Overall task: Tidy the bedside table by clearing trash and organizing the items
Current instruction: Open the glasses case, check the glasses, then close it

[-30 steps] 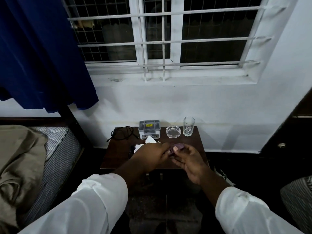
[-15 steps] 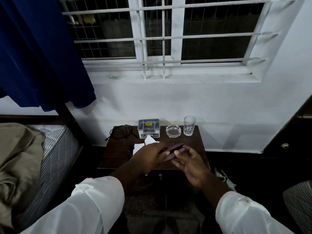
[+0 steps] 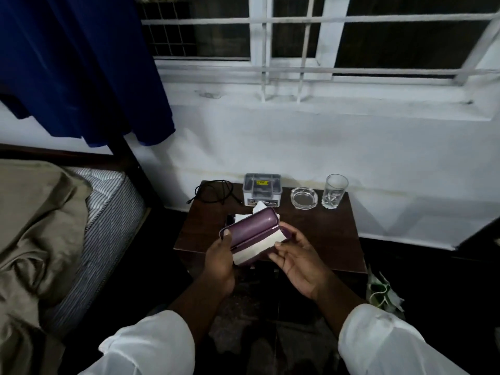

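Observation:
A purple hard case (image 3: 253,228) hangs open above the front of the dark wooden bedside table (image 3: 324,239), its lid raised and a pale lining showing in its lower half. My left hand (image 3: 220,259) grips the case's left end, thumb on the lid rim. My right hand (image 3: 296,262) holds its right end from below, fingers spread. Behind the case, white crumpled tissue (image 3: 244,215) lies on the table, partly hidden. Along the back edge stand a grey plastic box (image 3: 262,189), a glass ashtray (image 3: 303,198) and a drinking glass (image 3: 334,191).
A coiled black cable (image 3: 213,192) lies at the table's back left corner. A bed with a striped mattress (image 3: 108,212) and a tan blanket (image 3: 38,226) is to the left. A crumpled green-and-white wrapper (image 3: 381,289) lies on the floor to the table's right. White wall and barred window behind.
The purple case, held closed between both hands over the table a second ago, is now lifted nearer and swung open. The view has moved closer to the table.

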The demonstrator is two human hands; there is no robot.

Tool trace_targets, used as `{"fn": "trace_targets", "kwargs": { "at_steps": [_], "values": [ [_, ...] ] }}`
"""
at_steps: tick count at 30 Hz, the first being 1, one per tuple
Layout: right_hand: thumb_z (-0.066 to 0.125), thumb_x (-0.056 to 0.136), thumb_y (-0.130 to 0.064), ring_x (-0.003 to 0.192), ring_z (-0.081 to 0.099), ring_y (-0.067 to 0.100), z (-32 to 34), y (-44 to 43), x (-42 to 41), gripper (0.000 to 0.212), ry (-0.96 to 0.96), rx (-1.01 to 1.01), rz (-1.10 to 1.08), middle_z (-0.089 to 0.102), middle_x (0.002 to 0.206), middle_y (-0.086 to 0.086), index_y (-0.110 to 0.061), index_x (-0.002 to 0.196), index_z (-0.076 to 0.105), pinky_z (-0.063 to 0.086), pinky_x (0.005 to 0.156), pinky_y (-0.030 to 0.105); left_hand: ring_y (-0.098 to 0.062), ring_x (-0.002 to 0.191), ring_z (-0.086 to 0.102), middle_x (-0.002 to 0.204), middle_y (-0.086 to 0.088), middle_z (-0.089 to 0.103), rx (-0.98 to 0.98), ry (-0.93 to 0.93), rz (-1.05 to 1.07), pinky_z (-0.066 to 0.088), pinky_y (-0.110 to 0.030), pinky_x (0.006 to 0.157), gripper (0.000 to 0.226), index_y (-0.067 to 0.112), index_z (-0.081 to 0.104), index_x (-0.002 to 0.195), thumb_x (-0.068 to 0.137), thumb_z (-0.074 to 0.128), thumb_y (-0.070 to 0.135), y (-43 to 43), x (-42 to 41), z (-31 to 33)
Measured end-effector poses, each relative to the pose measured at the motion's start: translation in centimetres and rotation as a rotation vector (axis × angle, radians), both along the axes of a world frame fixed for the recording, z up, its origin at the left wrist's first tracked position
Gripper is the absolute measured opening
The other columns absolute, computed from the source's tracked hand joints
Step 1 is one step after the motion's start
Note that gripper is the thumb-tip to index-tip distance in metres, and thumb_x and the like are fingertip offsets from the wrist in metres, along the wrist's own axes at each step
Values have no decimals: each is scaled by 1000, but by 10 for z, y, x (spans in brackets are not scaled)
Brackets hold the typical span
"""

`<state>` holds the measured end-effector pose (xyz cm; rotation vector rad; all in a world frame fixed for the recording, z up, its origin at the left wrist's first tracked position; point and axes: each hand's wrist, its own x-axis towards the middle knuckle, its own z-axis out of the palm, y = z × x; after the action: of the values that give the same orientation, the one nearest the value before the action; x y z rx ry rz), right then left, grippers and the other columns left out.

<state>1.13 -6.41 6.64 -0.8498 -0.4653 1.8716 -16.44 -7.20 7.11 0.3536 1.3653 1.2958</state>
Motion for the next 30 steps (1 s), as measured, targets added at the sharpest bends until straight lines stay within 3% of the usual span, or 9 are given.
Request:
{"fn": "trace_targets", "kwargs": {
  "at_steps": [4,6,9,11,14,16,18,24,30],
  "values": [
    [55,85,17,97,64,27,-15,11,-28,58,-71,-37,55,62,100,18,-16,133,57,49,102,48,-43,100,72,112,-27,72,-87,-83,130,53,-63,95,54,6,64,121,102,44,52,11,-14,-10],
    [59,85,15,95,68,25,-23,20,-40,53,-132,-46,66,68,99,14,-17,127,62,54,100,47,-41,95,73,109,-25,73,-109,-39,168,54,-64,93,52,9,66,116,101,43,54,18,-30,-18],
    [66,88,1,89,75,18,-33,37,-54,31,-291,-66,38,76,101,4,-15,115,69,60,87,38,-42,107,68,117,-26,70,-72,186,161,51,-61,101,54,8,66,118,103,41,53,30,-57,-37],
    [63,93,-6,82,74,18,-41,51,-63,20,-492,-37,33,75,100,8,-11,111,69,61,79,33,-41,111,66,120,-25,68,-60,366,140,49,-57,103,56,5,66,122,104,38,51,36,-78,-48],
    [63,92,-5,84,71,26,-54,75,-71,14,-965,182,47,73,103,16,-7,103,71,55,73,32,-41,116,63,123,-26,66,-100,495,114,48,-53,106,60,0,63,127,105,36,48,42,-106,-57],
    [63,91,-9,88,71,20,-61,90,-78,15,-1279,412,119,75,100,4,-14,99,75,53,79,29,-42,116,62,122,-27,66,-136,528,153,47,-42,102,60,-3,63,126,106,36,46,44,-121,-66],
    [59,92,-14,93,69,14,-64,104,-86,20,-1460,575,229,75,104,-5,-22,101,75,53,84,29,-42,115,61,122,-29,65,-168,548,220,42,-34,91,58,-4,63,125,107,35,43,45,-130,-76],
    [53,91,-5,114,63,24,-71,142,-114,37,-1595,954,548,65,125,2,-20,120,69,49,92,36,-41,117,62,124,-25,65,-183,482,305,48,-55,104,58,2,60,130,105,36,48,44,-145,-89],
    [52,92,-15,120,58,23,-77,160,-136,36,-1693,1170,858,57,134,-4,-28,122,66,49,93,35,-38,103,68,98,-11,70,-159,453,335,55,-50,95,51,8,67,115,104,38,49,49,-154,-102]
  ]
}}
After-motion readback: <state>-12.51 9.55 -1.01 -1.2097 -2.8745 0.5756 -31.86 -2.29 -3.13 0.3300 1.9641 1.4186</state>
